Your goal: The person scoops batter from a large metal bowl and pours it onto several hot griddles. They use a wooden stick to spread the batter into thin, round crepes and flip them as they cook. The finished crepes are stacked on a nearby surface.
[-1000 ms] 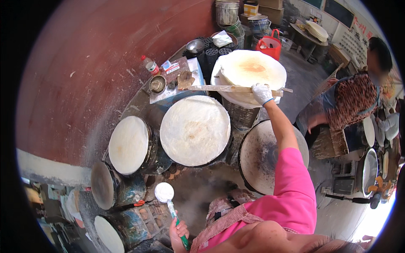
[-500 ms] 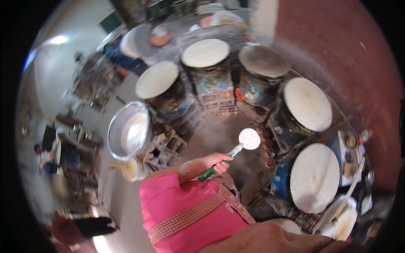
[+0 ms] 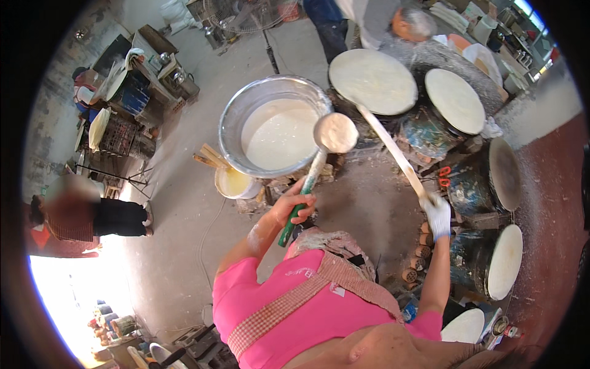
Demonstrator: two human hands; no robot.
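Observation:
My left hand is wrapped round the green handle of a ladle, whose bowl holds pale batter. The bowl hangs by the right rim of a wide metal basin of white batter. My right hand, in a white glove, grips a long wooden paddle. Its far end reaches the near edge of a round griddle covered with a pale layer; whether it slips under the layer I cannot tell.
More drum stoves curve round the right side: two pale-covered griddles and a dark bare one. A small bucket with sticks stands left of the basin. One person bends beyond the griddles; another stands far left.
My view has swung left, bringing the basin nearer the middle. The ladle has come over beside the basin's rim. My gloved right hand now shows, holding the paddle against the griddle.

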